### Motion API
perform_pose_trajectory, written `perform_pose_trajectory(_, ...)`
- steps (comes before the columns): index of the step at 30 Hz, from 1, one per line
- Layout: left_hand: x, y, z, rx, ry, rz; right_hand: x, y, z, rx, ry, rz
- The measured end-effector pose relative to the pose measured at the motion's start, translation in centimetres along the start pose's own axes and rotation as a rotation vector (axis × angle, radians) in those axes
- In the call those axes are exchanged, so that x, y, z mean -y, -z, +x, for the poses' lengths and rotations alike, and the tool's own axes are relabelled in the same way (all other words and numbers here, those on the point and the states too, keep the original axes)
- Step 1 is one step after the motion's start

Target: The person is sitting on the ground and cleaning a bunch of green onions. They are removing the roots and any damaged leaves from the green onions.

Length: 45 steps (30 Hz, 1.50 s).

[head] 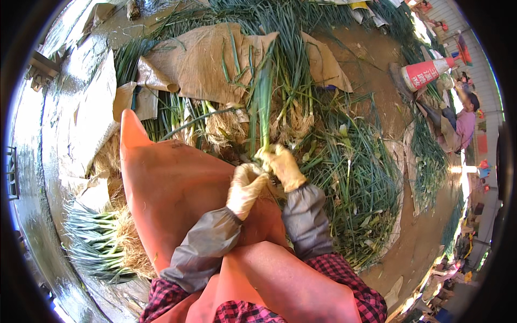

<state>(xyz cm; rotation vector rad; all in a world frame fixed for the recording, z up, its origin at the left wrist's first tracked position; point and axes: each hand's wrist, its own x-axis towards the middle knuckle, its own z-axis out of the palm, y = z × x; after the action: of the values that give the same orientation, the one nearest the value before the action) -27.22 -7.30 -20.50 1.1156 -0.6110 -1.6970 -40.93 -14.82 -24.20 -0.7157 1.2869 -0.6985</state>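
Both of my hands wear pale work gloves and meet over my orange apron [181, 177]. A green onion [264, 105] points away from me, its long leaves blurred. My right hand [286, 166] is closed around its lower stalk. Just below and to the left, my left hand [247, 186] pinches the root end, which the fingers partly hide. Beyond my hands lie untrimmed green onions [293, 68] with roots towards me. A loose pile of stripped green leaves [359, 173] spreads to the right of my right forearm.
Brown sacking [210, 60] covers part of the far onions. Bundled onions with fibrous roots [101, 242] lie at left beside wet concrete [52, 169]. A red-and-white traffic cone [428, 73] is at upper right, near a person [464, 125] in pink.
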Motion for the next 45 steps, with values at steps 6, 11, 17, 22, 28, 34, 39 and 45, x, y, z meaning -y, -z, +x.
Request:
perform_pose_trajectory(6,2.8,0.5,-0.4,-0.034,0.010,0.380,-0.8,-0.1,1.1,0.138,0.112,0.136)
perform_pose_trajectory(11,3.8,2.8,1.1,-0.193,-0.029,0.083,-0.6,-2.6,-5.0,-0.293,0.455,-0.789)
perform_pose_trajectory(17,2.6,3.5,1.3,-0.156,0.174,-0.195,-2.6,3.2,-6.7,-0.387,0.084,0.000)
perform_pose_trajectory(22,2.4,3.2,1.2,-0.108,0.245,-0.391,-2.5,-1.1,-2.1,0.371,-0.285,0.337)
perform_pose_trajectory(28,1.3,3.7,1.0,-0.078,0.234,-0.511,-1.1,-4.9,3.5,0.487,-0.153,0.614)
perform_pose_trajectory(34,2.5,5.0,0.9,-0.008,0.137,-0.424,-5.0,-0.3,4.0,0.336,0.029,0.341)
perform_pose_trajectory(39,-8.5,3.7,-2.6,-0.095,-0.052,-0.477,-8.4,13.1,-3.3,-0.416,-0.007,0.173)
perform_pose_trajectory(45,-10.5,3.3,-1.6,0.065,-0.103,-0.462,-6.4,12.4,-0.9,-0.408,-0.104,-0.496)
